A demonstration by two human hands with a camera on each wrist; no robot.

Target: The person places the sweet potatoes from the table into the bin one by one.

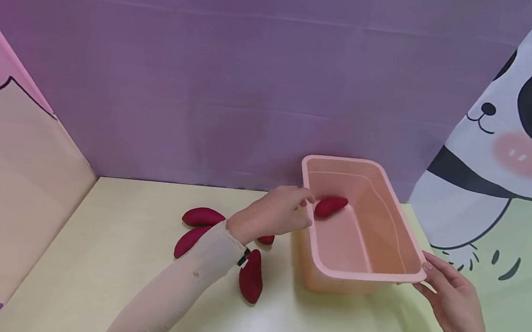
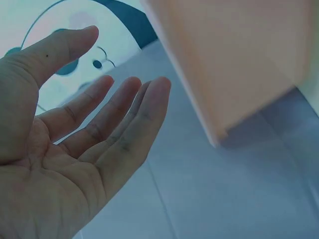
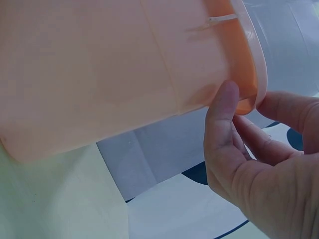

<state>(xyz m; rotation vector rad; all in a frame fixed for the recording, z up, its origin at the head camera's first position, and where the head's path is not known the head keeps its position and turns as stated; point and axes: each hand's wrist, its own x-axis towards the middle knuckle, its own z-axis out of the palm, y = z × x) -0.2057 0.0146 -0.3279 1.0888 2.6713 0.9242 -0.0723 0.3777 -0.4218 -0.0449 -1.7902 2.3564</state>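
Observation:
A pink plastic bin [image 1: 361, 276] stands on the right of the table. My right hand [image 1: 455, 304] pinches its rim at the near right corner; the right wrist view shows thumb and fingers on either side of that rim [image 3: 262, 74]. My left hand [image 1: 278, 213] is at the bin's left rim with nothing in it, and the left wrist view has its fingers [image 2: 155, 107] spread and relaxed. Inside the bin, toward the far left, lies one red sweet potato [image 1: 331, 207]. Another sweet potato [image 1: 266, 239] is partly hidden under my left wrist.
Left of the bin lie more sweet potatoes: one [image 1: 202, 216] at the back, one [image 1: 190, 241] partly behind my sleeve, and one [image 1: 251, 276] nearer me. A purple backdrop [image 1: 207, 76] closes off the table's [image 1: 110, 258] far edge. A panda-printed panel [image 1: 494, 217] borders the right side.

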